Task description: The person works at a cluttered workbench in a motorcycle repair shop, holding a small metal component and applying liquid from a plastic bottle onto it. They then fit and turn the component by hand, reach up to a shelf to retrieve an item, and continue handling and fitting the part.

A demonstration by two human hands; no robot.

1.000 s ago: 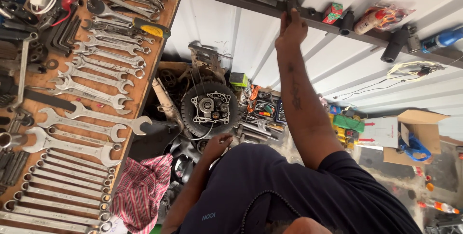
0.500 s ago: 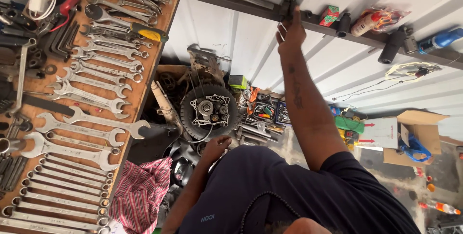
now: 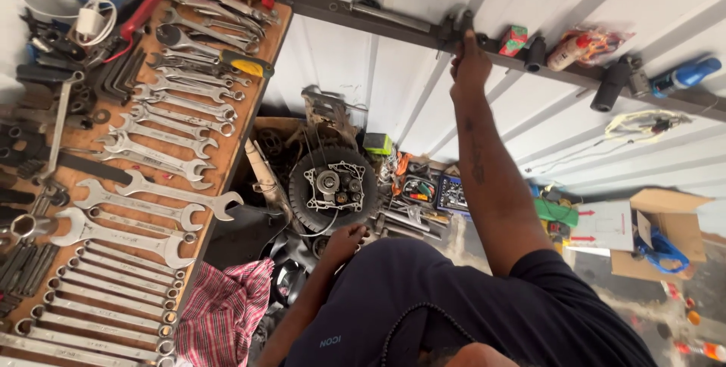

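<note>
Oddly tilted view: right hand [image 3: 470, 64] grips shelf rail [image 3: 378, 15]; left hand [image 3: 344, 242] near wheel [image 3: 333, 189], grasp unclear.

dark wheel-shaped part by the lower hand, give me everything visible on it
The wheel is round and black, ribbed like a tyre round its rim, with a pale grey metal plate in the middle carrying a few small round fittings. It looks worn and dusty. It faces the camera among other dark parts and clutter beside the white ribbed wall. The left hand is at its lower edge; actual contact can't be told. A thin cable crosses its face.
</note>
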